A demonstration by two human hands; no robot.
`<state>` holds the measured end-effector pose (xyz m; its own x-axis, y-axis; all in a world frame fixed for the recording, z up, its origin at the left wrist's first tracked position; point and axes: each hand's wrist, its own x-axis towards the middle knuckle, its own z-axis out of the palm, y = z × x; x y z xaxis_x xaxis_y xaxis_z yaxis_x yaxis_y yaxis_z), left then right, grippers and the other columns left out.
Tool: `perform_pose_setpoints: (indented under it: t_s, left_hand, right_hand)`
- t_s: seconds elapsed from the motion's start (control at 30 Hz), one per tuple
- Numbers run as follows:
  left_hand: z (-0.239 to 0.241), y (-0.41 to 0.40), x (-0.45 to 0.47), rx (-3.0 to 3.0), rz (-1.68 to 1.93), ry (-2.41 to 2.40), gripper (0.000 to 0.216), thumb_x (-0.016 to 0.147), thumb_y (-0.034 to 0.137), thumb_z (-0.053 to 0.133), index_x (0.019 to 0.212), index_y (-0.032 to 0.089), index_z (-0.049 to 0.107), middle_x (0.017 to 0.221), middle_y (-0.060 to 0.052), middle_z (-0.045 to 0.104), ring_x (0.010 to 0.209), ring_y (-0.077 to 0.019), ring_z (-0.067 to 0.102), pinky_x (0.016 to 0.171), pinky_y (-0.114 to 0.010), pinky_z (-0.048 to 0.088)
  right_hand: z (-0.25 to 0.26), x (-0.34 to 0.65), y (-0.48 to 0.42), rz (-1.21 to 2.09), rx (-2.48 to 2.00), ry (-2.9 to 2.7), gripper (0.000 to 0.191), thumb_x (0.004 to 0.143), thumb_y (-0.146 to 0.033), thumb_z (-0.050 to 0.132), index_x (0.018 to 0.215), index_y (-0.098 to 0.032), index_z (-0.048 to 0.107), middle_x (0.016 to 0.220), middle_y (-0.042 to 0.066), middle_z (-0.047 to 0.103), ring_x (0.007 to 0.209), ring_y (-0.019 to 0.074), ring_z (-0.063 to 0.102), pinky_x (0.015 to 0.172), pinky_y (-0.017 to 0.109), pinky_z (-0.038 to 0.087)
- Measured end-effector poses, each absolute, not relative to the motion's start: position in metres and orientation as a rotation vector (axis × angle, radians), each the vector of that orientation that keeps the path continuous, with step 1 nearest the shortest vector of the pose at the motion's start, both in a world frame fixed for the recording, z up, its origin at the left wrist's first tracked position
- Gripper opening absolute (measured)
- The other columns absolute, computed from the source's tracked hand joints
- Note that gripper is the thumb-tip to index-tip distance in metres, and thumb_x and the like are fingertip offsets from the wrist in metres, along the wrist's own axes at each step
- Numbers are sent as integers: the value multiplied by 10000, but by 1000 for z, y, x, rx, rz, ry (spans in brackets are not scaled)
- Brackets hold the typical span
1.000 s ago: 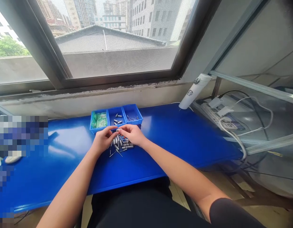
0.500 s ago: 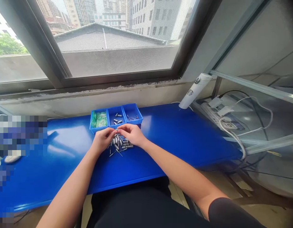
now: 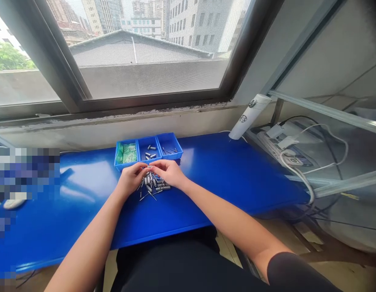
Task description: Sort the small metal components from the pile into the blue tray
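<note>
Small metal part pinched between left hand and right hand fingertips, above loose parts pile on blue table, three-compartment tray just behind, white bottle far right.

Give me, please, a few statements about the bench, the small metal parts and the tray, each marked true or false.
1. Both hands meet above the pile of metal parts. True.
2. The blue tray has three compartments. True.
3. The green packets lie in the tray's right compartment. False: they are in the left one.
4. The white bottle lies flat in the middle of the blue table. False: it leans at the table's far right corner.
5. The left hand and right hand pinch a small part between their fingertips. True.
</note>
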<state>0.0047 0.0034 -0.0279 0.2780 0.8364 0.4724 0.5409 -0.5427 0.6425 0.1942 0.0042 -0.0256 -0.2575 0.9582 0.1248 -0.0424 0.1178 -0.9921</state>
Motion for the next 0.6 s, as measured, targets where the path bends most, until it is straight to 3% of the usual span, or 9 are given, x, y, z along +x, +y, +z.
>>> perform_pose_setpoints:
  t_s: [0.3, 0.6]
  left_hand:
    - [-27, 0, 10, 2163, 1200, 1195, 256, 889, 384, 616, 1035, 178, 655, 528, 75, 460, 447, -69, 383, 466, -181, 340]
    - [-26, -2, 11, 2166, 1219, 1173, 277, 893, 365, 613, 1090, 177, 666, 533, 73, 467, 441, -62, 388, 456, -174, 350]
  right_hand:
    - [-28, 195, 9, 1405, -1006, -1378, 404, 731, -528, 730, 855, -144, 745, 755, 58, 724, 655, 147, 635, 604, 270, 516]
    - [-25, 194, 6, 1443, -1025, -1407, 356, 753, -488, 707, 834, -142, 734, 739, 45, 702, 639, 136, 607, 556, 243, 476]
